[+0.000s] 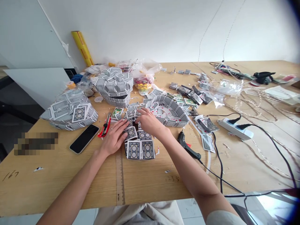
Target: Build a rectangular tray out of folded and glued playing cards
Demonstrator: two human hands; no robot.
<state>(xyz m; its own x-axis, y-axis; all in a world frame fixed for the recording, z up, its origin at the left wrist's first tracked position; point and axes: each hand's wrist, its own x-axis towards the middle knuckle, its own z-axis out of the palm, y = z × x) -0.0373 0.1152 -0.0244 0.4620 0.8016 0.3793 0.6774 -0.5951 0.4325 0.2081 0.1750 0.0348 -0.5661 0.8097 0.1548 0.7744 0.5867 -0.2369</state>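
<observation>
Head view: I see the card panel (140, 145), a flat sheet of playing cards joined edge to edge, lying on the wooden table (70, 181) directly in front of the person, centred between both forearms. Its far half lies under the two hands; its near row of two cards is uncovered.

Left hand (114, 137): I see it palm down, fingers extended and slightly spread, resting flat on the panel's left far portion. It grips nothing; contact is by pressing only.

Right hand (147, 122): I see it palm down over the panel's far edge, fingers curved forward with the tips on the cards there. I cannot tell whether the fingertips pinch a single card or only press.

Panel appearance: card backs face up, grey-black ornamental print with white borders, set in rows, slightly uneven at the joints.

Adjacent items: a red-handled utility knife (104, 126) lies just left of the left hand, a black phone (84, 138) further left. A black glue gun (187, 147) lies right of the right forearm, its cord running to the table's near edge. A curved open card-built tray (172, 112) stands just beyond the right hand.
</observation>
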